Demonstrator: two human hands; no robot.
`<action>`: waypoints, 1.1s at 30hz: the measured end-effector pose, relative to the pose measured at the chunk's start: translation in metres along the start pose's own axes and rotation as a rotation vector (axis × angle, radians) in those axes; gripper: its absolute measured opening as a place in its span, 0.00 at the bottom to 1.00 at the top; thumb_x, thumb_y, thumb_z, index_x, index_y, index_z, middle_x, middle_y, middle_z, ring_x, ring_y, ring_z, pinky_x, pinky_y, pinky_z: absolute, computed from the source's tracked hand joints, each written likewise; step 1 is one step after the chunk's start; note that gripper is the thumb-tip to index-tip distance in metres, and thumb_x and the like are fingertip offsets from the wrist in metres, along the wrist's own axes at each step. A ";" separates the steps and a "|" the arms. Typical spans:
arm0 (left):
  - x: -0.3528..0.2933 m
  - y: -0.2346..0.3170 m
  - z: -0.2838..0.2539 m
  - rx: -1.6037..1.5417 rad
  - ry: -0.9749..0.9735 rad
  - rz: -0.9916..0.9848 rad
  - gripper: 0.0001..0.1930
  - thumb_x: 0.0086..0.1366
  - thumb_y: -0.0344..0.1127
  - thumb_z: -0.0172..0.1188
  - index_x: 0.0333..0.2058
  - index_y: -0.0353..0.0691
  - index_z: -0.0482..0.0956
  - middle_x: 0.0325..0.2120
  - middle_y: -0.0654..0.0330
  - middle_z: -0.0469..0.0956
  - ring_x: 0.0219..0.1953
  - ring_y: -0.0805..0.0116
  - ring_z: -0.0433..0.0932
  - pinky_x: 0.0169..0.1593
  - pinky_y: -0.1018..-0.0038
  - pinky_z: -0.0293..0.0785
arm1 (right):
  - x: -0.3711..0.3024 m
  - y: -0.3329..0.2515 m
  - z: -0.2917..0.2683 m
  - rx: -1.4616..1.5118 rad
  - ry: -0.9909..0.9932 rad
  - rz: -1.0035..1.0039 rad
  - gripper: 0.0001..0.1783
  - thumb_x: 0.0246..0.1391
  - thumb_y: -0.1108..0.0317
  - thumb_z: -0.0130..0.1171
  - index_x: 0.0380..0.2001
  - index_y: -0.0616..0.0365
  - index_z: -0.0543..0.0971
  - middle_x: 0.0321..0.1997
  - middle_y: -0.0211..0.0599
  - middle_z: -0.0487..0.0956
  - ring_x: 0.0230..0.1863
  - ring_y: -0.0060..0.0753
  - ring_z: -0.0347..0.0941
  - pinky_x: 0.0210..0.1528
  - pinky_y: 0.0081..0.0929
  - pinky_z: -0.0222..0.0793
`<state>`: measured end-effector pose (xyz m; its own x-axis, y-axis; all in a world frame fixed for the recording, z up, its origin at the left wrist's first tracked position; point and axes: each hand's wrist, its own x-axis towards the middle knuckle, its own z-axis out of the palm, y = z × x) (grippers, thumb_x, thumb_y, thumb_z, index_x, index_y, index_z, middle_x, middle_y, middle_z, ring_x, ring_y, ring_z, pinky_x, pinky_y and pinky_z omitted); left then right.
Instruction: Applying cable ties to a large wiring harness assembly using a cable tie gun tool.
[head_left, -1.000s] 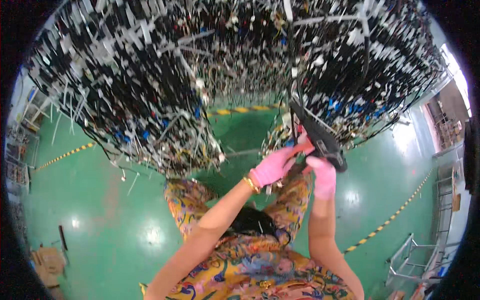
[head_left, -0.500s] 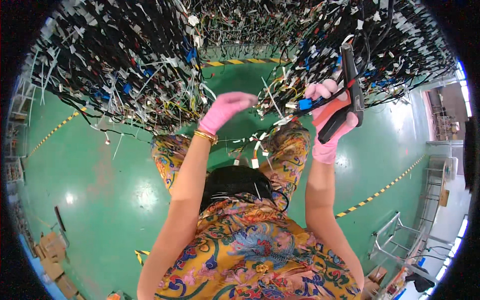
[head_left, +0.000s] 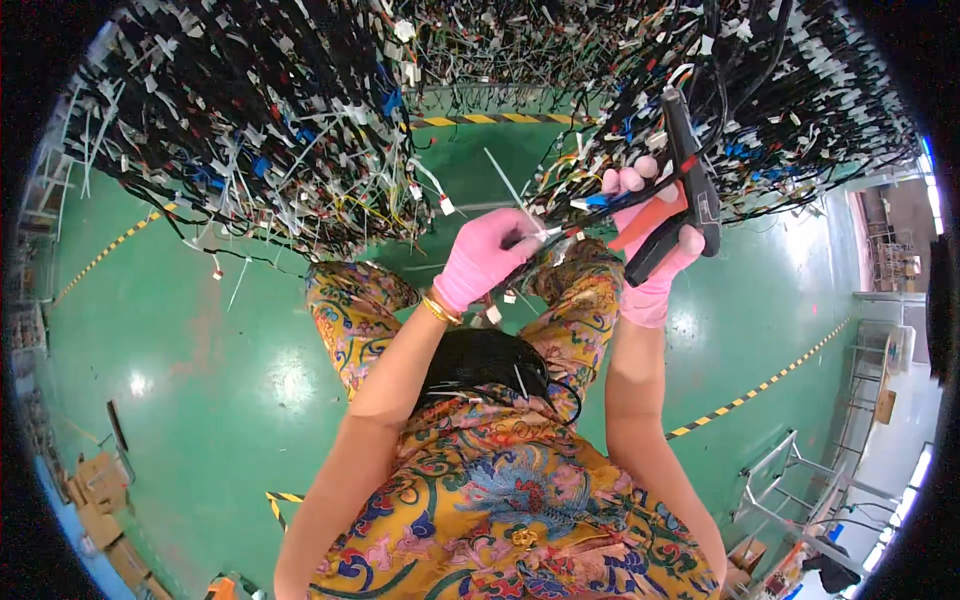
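My left hand (head_left: pixel 487 258), in a pink glove, is closed with thumb and fingertips at the end of a thin wire bundle (head_left: pixel 568 234) that has white pieces on it. A pale cable tie (head_left: pixel 505 178) sticks up from that spot. My right hand (head_left: pixel 650 290), also gloved in pink, grips a black cable tie gun (head_left: pixel 693 165) with an orange trigger (head_left: pixel 652 217). Its nose points away from me, toward the hanging harnesses. Beside the right fingertips is a blue connector (head_left: pixel 597 201). The fingers partly hide the wires between the hands.
Thick masses of black wire harnesses with white tags hang at left (head_left: pixel 270 130), right (head_left: pixel 810 90) and ahead. A black wire bundle (head_left: pixel 480 362) lies across my lap. Below is green floor (head_left: pixel 230 400) with yellow-black tape. A metal frame (head_left: pixel 790 480) stands at right; cardboard boxes (head_left: pixel 100 485) at left.
My left hand has come right and nearer to me, closing on the wire bundle. The pale cable tie has shifted left. The right hand with the cable tie gun has moved slightly left.
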<state>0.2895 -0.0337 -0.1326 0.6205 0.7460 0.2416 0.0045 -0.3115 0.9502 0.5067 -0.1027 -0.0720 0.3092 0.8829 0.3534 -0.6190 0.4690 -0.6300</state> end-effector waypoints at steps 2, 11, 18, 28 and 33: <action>-0.004 -0.002 -0.015 -0.376 -0.266 -0.451 0.13 0.69 0.40 0.62 0.45 0.36 0.82 0.31 0.66 0.81 0.28 0.79 0.75 0.34 0.81 0.73 | 0.003 0.001 -0.006 -0.020 -0.048 0.018 0.31 0.42 0.48 0.73 0.47 0.52 0.76 0.57 0.41 0.74 0.56 0.42 0.70 0.71 0.55 0.56; -0.011 -0.011 -0.034 -0.830 -0.253 -0.550 0.17 0.71 0.41 0.61 0.45 0.28 0.80 0.28 0.63 0.79 0.26 0.76 0.75 0.32 0.78 0.74 | -0.033 -0.026 0.023 -0.743 0.256 0.175 0.31 0.50 0.56 0.63 0.56 0.60 0.75 0.52 0.43 0.79 0.55 0.36 0.73 0.55 0.40 0.63; -0.019 -0.009 -0.053 -0.512 0.027 -0.472 0.12 0.70 0.33 0.60 0.42 0.28 0.83 0.26 0.63 0.79 0.25 0.78 0.74 0.31 0.80 0.73 | -0.086 -0.040 0.048 -0.964 0.173 0.638 0.27 0.53 0.69 0.65 0.58 0.57 0.76 0.50 0.28 0.81 0.44 0.21 0.78 0.41 0.21 0.75; -0.027 -0.003 -0.059 -0.363 0.110 -0.454 0.14 0.66 0.36 0.67 0.43 0.29 0.85 0.31 0.60 0.85 0.31 0.75 0.84 0.33 0.81 0.77 | -0.073 -0.007 0.046 -1.032 -0.372 0.427 0.25 0.49 0.68 0.71 0.50 0.63 0.76 0.42 0.38 0.78 0.41 0.35 0.75 0.46 0.29 0.70; -0.030 0.002 -0.056 -0.048 0.175 -0.335 0.13 0.62 0.37 0.69 0.40 0.33 0.86 0.29 0.59 0.85 0.29 0.76 0.82 0.34 0.77 0.77 | -0.067 -0.002 0.043 -1.237 -0.496 0.393 0.28 0.46 0.65 0.74 0.49 0.64 0.75 0.43 0.46 0.78 0.43 0.48 0.77 0.47 0.36 0.72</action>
<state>0.2275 -0.0239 -0.1269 0.4474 0.8924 -0.0583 0.1457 -0.0084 0.9893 0.4562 -0.1637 -0.0640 -0.1808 0.9820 0.0540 0.5105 0.1406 -0.8483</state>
